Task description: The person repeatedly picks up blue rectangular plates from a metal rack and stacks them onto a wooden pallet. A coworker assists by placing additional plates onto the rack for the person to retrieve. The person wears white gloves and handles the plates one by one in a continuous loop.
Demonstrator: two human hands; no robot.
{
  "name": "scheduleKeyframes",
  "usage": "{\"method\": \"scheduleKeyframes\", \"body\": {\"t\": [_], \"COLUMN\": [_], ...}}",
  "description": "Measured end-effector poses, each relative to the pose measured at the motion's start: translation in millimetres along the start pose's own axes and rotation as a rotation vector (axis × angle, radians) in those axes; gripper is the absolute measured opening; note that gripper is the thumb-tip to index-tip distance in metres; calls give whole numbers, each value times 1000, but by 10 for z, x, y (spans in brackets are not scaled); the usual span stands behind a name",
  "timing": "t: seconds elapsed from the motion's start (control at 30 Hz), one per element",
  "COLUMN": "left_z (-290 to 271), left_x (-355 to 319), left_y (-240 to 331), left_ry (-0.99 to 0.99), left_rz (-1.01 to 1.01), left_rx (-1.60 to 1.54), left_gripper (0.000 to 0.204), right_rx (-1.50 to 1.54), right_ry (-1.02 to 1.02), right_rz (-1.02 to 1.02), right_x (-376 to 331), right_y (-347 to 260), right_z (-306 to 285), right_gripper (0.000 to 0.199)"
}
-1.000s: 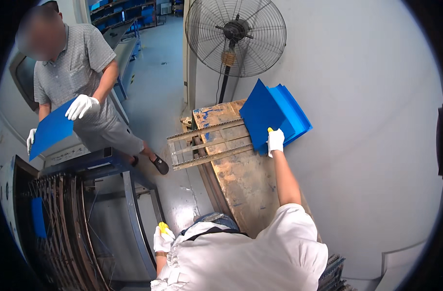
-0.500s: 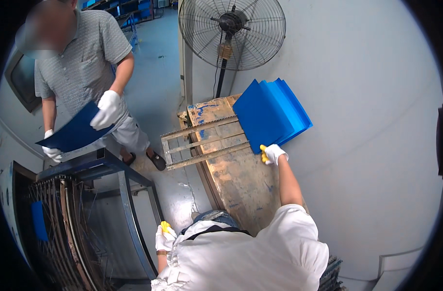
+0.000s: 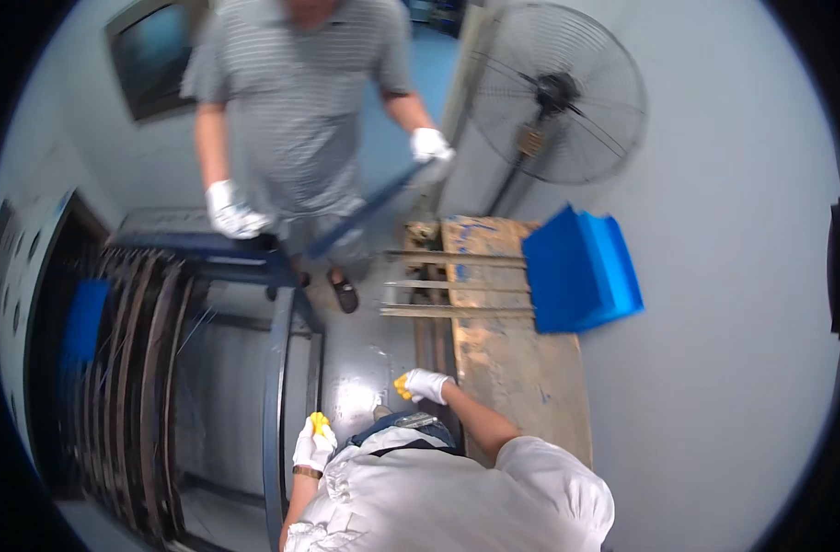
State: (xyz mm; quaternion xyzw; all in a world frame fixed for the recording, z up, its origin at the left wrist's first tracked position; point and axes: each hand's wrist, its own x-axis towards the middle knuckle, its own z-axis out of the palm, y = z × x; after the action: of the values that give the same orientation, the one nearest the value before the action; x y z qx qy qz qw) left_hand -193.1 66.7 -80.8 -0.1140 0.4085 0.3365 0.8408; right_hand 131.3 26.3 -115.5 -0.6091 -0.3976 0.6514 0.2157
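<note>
Biggest thing here's the dark blue metal frame (image 3: 276, 368) on the left, then a co-worker (image 3: 300, 129) in grey, then the worn tabletop (image 3: 530, 386) on the right with a fan (image 3: 558, 92) behind it. A bunch of blue sheets (image 3: 569, 276) stands on the tabletop at the right end of a slatted metal rack (image 3: 484, 312), so I'd call those placed; the rack's left end juts past the edge with no sheets on it. What looks like one more sheet (image 3: 369, 210), nearly edge-on, is at the co-worker's hand (image 3: 432, 145), well apart from the bunch. Smallest, the left hand (image 3: 313, 446) near the frame and right hand (image 3: 426, 386) by the tabletop's left edge: gloved, fingers bunched, no sheet in either, can't tell if they're fully closed
</note>
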Motion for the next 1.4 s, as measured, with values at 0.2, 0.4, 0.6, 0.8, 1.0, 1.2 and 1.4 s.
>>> {"method": "scheduleKeyframes", "body": {"t": [0.2,0.4,0.6,0.8,1.0,1.2,1.4], "left_z": [-454,-1044,-824,-851,-826,-1447,-1475], "left_x": [-230,-204,-716,-779,-799,-504,-928], "left_y": [176,264,523,655,765,790,1140], "left_ry": [-153,-63,-93,-79,-80,10,324], "left_rz": [320,649,358,344,269,1004,914], "left_rx": [-76,260,-454,-447,-330,1159,1428], "left_gripper": [26,21,21,23,25,33,35], "right_rx": [-1268,-1360,-735,-84,-594,-193,499], "right_ry": [-360,-569,-527,-239,-385,-149,-265], "right_rz": [-428,-270,256,653,246,166,149], "right_x": [753,914,867,612,924,1376,2245], "right_y": [270,526,464,76,406,-839,-2359], "right_z": [574,532,735,1103,1014,1448,2209], "right_gripper": [20,30,24,21,23,24,21]}}
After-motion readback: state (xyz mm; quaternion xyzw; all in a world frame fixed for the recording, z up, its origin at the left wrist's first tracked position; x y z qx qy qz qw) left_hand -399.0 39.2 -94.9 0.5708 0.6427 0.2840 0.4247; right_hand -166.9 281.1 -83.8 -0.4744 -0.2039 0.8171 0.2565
